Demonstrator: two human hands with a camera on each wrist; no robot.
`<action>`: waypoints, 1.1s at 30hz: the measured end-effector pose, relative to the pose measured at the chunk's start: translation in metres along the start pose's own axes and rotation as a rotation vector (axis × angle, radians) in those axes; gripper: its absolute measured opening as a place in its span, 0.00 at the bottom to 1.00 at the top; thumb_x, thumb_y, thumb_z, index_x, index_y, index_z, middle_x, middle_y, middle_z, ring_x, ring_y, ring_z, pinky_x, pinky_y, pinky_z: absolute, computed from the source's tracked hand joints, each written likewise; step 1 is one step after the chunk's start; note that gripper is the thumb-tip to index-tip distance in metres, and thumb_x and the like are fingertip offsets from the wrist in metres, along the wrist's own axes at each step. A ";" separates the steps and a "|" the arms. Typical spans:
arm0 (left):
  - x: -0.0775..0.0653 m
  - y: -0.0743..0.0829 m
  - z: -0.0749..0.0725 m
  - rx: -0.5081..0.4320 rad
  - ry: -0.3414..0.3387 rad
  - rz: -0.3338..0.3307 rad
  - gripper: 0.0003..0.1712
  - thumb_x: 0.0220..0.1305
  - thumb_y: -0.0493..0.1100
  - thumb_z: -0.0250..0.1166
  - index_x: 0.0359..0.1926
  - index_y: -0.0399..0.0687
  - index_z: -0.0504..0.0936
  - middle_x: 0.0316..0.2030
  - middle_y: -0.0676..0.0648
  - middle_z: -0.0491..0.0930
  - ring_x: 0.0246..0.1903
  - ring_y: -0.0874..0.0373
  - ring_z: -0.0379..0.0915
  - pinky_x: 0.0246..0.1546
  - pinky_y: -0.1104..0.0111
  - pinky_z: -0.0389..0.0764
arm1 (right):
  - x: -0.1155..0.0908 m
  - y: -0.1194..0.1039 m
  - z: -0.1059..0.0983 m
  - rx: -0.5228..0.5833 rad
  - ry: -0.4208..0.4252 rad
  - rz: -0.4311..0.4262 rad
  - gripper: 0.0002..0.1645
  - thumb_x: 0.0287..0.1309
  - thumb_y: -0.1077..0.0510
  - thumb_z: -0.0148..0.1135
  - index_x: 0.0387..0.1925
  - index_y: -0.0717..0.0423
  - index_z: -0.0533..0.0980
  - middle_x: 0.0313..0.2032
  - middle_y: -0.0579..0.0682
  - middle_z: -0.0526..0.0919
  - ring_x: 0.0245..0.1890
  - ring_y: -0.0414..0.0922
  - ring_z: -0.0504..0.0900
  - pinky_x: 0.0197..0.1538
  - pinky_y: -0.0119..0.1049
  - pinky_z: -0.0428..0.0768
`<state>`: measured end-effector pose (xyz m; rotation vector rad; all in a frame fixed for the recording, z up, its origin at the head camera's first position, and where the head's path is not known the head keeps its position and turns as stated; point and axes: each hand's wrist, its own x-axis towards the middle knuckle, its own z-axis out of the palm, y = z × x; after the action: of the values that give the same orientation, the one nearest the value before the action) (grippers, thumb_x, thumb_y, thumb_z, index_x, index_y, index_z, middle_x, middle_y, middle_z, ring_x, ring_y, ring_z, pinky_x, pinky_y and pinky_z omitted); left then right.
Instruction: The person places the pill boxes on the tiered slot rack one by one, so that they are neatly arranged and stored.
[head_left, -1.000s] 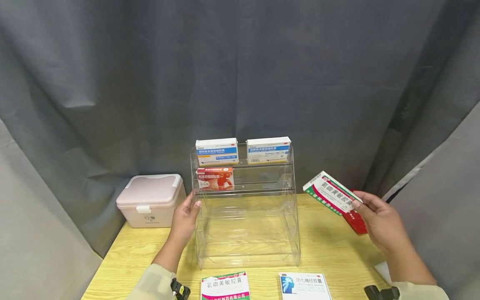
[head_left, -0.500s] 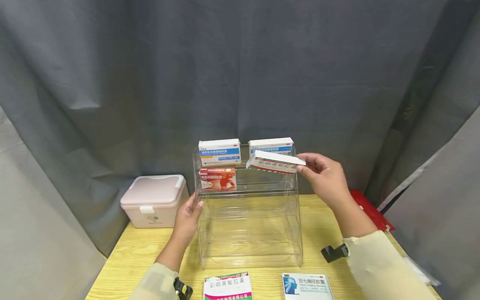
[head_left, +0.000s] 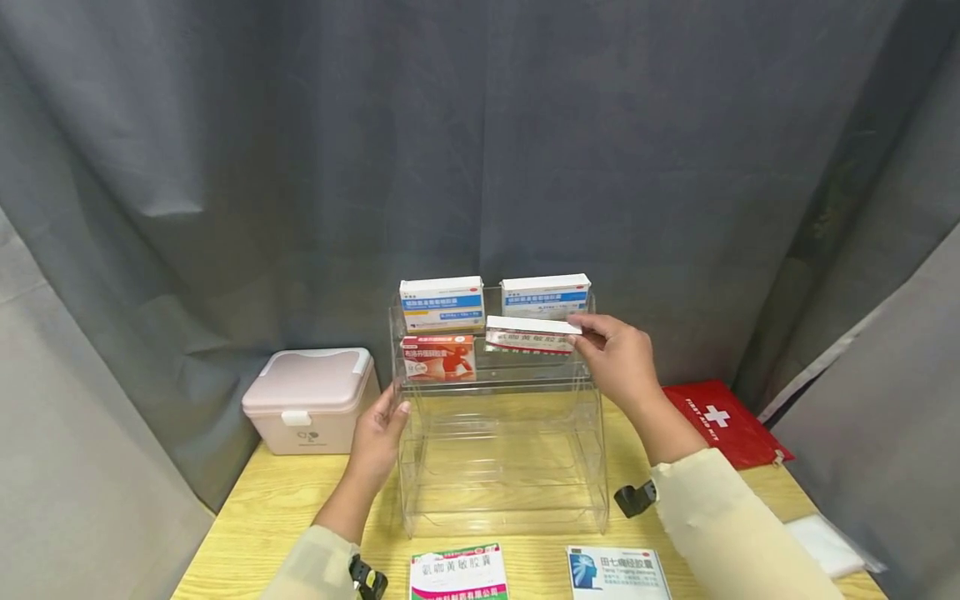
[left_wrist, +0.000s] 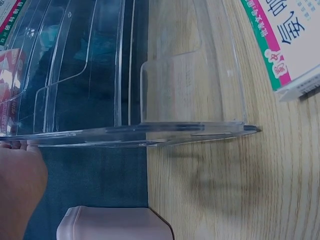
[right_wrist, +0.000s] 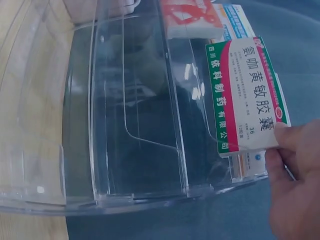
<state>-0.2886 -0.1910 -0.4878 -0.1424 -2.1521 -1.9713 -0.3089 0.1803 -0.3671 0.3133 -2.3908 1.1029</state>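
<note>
My right hand [head_left: 621,357] pinches the right end of a white, green and magenta medicine box [right_wrist: 245,95], held at the second tier of a clear acrylic display rack [head_left: 502,521]. To its left on that tier stands a red medicine box [head_left: 438,360]. Behind, on the top tier, are two white-and-blue medicine boxes, a left one [head_left: 442,307] and a right one [head_left: 545,292]; the held box partly covers the right one. My left hand [head_left: 378,433] grips the rack's left side panel, thumb in front; most of its fingers are hidden in the left wrist view.
A pink lidded case [head_left: 311,404] stands left of the rack. On the right lie a red first aid pouch [head_left: 723,425] and a white packet [head_left: 825,542]. In front lie another green-and-magenta medicine box [head_left: 459,573] and a white-and-blue box [head_left: 618,575]. A grey curtain hangs behind.
My right hand has carried the green-and-magenta box from the right side of the table leftward to the rack, then lowered it slightly. My left hand has kept its grip on the rack.
</note>
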 end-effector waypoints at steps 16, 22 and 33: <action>-0.001 0.001 0.000 0.022 0.000 -0.010 0.34 0.84 0.41 0.60 0.84 0.49 0.64 0.83 0.44 0.62 0.84 0.43 0.58 0.84 0.54 0.63 | 0.002 0.004 0.017 -0.398 -0.012 -0.331 0.13 0.71 0.68 0.69 0.54 0.67 0.87 0.56 0.62 0.90 0.58 0.61 0.86 0.63 0.54 0.88; -0.001 -0.001 0.000 0.007 -0.002 0.010 0.34 0.83 0.40 0.60 0.84 0.46 0.64 0.83 0.43 0.62 0.84 0.42 0.57 0.84 0.53 0.61 | 0.002 0.006 0.021 -0.414 0.031 -0.349 0.11 0.68 0.69 0.71 0.51 0.67 0.87 0.54 0.61 0.91 0.55 0.60 0.87 0.62 0.53 0.89; -0.002 -0.002 0.001 0.017 0.010 -0.015 0.33 0.84 0.41 0.60 0.84 0.51 0.64 0.83 0.45 0.64 0.83 0.45 0.59 0.84 0.55 0.63 | -0.004 0.008 0.025 -0.394 0.073 -0.352 0.11 0.72 0.68 0.69 0.52 0.66 0.86 0.53 0.61 0.91 0.55 0.61 0.86 0.64 0.54 0.87</action>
<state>-0.2870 -0.1897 -0.4898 -0.1135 -2.1693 -1.9577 -0.3170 0.1662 -0.3882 0.5186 -2.3055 0.4664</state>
